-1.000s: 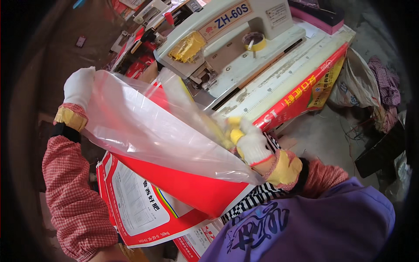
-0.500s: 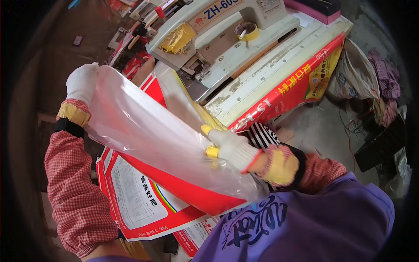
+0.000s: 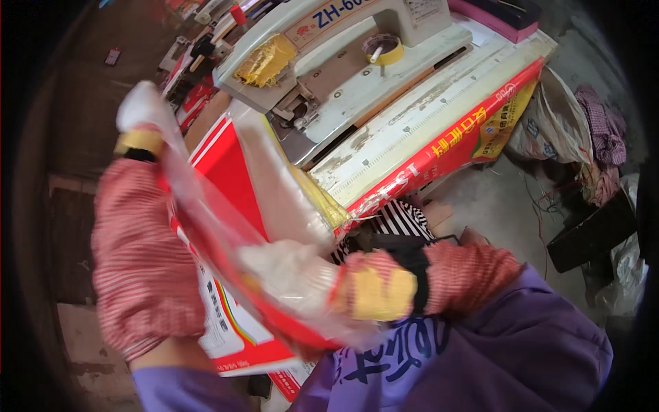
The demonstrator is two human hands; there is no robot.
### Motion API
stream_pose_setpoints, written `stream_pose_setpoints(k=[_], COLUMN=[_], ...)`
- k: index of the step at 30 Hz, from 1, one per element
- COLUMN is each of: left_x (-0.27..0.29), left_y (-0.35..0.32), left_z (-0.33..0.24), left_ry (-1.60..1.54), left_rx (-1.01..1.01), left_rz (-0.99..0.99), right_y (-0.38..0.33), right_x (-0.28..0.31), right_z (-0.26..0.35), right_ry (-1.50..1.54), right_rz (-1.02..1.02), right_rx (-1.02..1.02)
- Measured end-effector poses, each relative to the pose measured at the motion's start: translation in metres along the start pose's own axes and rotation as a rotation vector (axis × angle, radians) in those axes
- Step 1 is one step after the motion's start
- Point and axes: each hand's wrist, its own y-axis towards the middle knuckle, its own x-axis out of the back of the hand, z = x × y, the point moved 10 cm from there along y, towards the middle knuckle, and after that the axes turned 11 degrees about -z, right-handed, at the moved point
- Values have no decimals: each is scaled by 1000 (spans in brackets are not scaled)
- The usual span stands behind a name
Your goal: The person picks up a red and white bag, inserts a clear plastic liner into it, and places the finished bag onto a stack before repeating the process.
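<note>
A sheet of clear plastic film (image 3: pixel 180 165), smeared by motion, stretches between my two hands over a printed red and white sack (image 3: pixel 223 336). My left hand (image 3: pixel 142 106), in a white glove, is closed on the film's upper end at the left. Lower down, near my lap, my right hand (image 3: pixel 292 269) in its white glove grips the film's near part, its fingers blurred. Beyond the hands, another red and white sack (image 3: pixel 237 182) and a pale liner with a yellow edge (image 3: pixel 278 172) lie against the sewing machine's bed.
A grey industrial sewing machine (image 3: pixel 329 48) stands ahead, with a roll of yellow tape (image 3: pixel 383 50) on its bed. The worn table edge (image 3: pixel 439 113) carries a red and yellow printed sheet (image 3: pixel 446 147). A white bag (image 3: pixel 556 123) and a dark box (image 3: pixel 594 230) sit at the right.
The spread film has turned narrow and edge-on. My left hand has shifted slightly right, and my right hand has come left and nearer to me, uncovering the sack behind.
</note>
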Motion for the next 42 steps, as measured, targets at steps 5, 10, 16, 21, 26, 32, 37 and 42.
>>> stream_pose_setpoints(k=[5,10,16,21,26,32,37,42], left_x=[-76,-94,-95,-149,-105,-127,-169,-65], left_y=[-101,-120,-105,-105,-122,-76,12,37], left_z=[-107,-132,-124,-146,-135,-117,-37,-21], left_ry=[-264,-593,-898,-1613,-868,-894,-530,-300], left_rx=[-191,-365,-458,-50,-253,-244,-93,-268], left_rz=[-282,-440,-582,461,139,29,-158,-264], right_y=[-80,-136,-105,-89,-127,-33,6,112], right_x=[54,131,121,106,135,67,45,6], right_z=[-32,-73,-50,-26,-78,-24,-48,-97], right_ry=[-271,-498,-339,-857,-556,-1006,-929,-1099], right_rz=[245,-4,-38,162,-200,160,191,280], right_rx=[-362,-795,-514,-216,-700,4,72,181])
